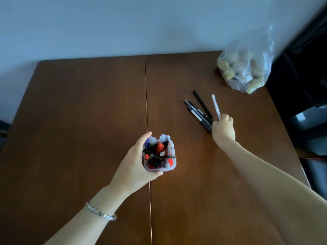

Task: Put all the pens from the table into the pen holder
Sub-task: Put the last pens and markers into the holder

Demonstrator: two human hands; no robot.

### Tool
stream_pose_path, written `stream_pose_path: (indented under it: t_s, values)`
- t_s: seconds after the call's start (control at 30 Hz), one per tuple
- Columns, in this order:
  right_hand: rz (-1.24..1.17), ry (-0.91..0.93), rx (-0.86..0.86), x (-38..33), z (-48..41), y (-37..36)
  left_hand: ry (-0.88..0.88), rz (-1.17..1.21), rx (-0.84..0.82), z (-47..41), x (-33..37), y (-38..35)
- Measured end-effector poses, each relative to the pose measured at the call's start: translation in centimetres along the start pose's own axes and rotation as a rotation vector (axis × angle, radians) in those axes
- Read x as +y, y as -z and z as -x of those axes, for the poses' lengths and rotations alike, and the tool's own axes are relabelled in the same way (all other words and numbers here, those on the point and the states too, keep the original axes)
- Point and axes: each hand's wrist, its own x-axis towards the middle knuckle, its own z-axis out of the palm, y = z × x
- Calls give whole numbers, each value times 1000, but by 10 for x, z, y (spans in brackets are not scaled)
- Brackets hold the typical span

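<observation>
A clear pen holder (172, 164) packed with several red, black and white pens stands near the middle of the brown table (88, 106). My left hand (137, 161) wraps around its left side. To the right, my right hand (223, 129) pinches the lower end of a white pen (215, 105), whose tip points away from me. Several black pens (199, 112) lie in a loose bundle on the table just left of that hand, their near ends by my knuckles.
A clear plastic bag (246, 66) with lumpy yellowish contents sits at the table's far right corner. A seam (146, 106) runs down the tabletop. Dark furniture (307, 85) stands past the right edge. A pale wall (123, 25) backs the table.
</observation>
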Motion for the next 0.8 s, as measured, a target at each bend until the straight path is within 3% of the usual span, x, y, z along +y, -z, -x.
stream_pose_path:
  t_s: [0.1, 0.33, 0.43, 0.53, 0.67, 0.8]
  values:
    - [3, 163, -57, -16, -2, -5, 10, 0, 25, -6, -5, 4]
    - [284, 225, -141, -20, 8, -11, 9, 24, 0, -7, -8, 6]
    - [58, 200, -28, -22, 26, 2, 12, 57, -13, -6, -8, 5]
    - [-148, 299, 1, -26, 55, 40, 16, 71, -1, -5, -7, 3]
    - [-288, 506, -269, -37, 105, 108, 19, 75, 24, -4, -6, 2]
    - [22, 554, -462, -61, 129, 130, 4, 86, 23, -3, -7, 1]
